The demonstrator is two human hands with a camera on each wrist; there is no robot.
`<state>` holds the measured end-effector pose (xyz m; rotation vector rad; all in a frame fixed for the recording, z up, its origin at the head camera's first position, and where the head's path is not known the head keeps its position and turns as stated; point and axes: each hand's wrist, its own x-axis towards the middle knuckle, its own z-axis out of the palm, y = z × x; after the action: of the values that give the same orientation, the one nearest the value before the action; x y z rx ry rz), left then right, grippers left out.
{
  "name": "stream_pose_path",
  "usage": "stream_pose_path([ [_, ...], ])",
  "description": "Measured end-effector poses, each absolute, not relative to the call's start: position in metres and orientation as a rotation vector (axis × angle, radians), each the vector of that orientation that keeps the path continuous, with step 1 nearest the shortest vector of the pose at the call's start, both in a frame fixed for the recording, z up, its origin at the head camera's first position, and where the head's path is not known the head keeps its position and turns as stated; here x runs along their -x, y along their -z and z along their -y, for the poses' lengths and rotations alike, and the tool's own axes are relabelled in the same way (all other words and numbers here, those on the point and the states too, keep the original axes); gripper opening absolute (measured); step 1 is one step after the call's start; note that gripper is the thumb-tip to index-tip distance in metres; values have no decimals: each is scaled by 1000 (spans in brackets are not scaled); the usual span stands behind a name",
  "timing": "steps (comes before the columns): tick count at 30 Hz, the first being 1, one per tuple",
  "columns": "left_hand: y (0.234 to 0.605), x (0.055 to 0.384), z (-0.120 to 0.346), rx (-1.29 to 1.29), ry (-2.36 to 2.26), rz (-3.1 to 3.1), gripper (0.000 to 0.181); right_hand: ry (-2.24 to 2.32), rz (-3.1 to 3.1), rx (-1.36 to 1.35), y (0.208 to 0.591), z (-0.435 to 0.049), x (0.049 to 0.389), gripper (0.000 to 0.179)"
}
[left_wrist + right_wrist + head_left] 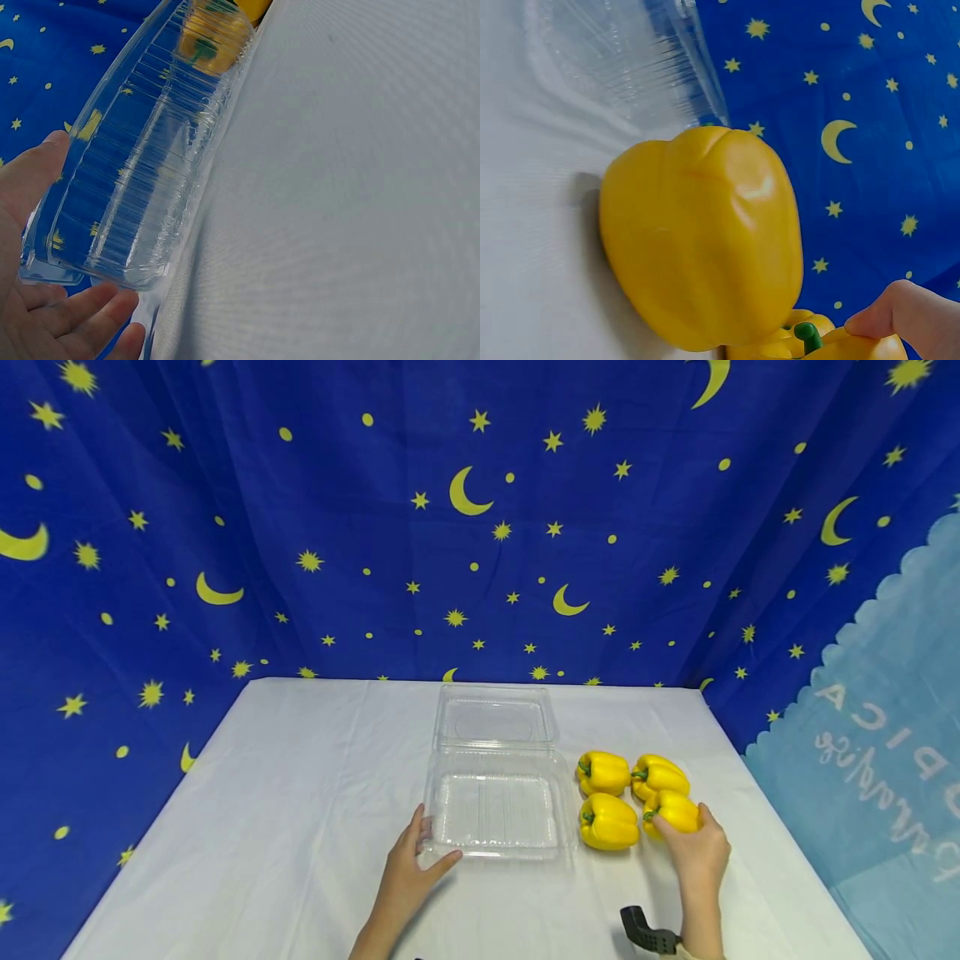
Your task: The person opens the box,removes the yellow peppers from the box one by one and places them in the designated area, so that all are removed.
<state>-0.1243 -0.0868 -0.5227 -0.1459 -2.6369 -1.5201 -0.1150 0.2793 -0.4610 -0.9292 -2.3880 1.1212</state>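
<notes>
A clear plastic clamshell container (495,810) lies with its lid (495,714) folded back, on the white-covered table. My left hand (408,872) is at its near left corner, thumb and fingers spread about the corner. In the left wrist view the thumb (45,161) touches the rim and the fingers extend below it. My right hand (697,847) grips the near right yellow bell pepper (672,812), thumb on its left and fingers on its right. In the right wrist view another yellow bell pepper (701,240) partly hides the gripped one.
Beside the gripped pepper sit three more yellow bell peppers: the near left one (608,822), the far left one (603,773) and the far right one (660,777). A blue curtain (375,543) with stars and moons hangs behind the table (262,827). Light-blue cloth (885,710) hangs at right.
</notes>
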Motion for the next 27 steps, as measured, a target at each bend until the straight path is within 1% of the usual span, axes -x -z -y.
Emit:
stream_pose_path([
  [19,521,123,88,126,1526,2639,92,-1137,2437,918,479,-283,120,79],
  [27,521,122,88,128,1526,2635,92,-1119,2563,829,479,-284,121,79],
])
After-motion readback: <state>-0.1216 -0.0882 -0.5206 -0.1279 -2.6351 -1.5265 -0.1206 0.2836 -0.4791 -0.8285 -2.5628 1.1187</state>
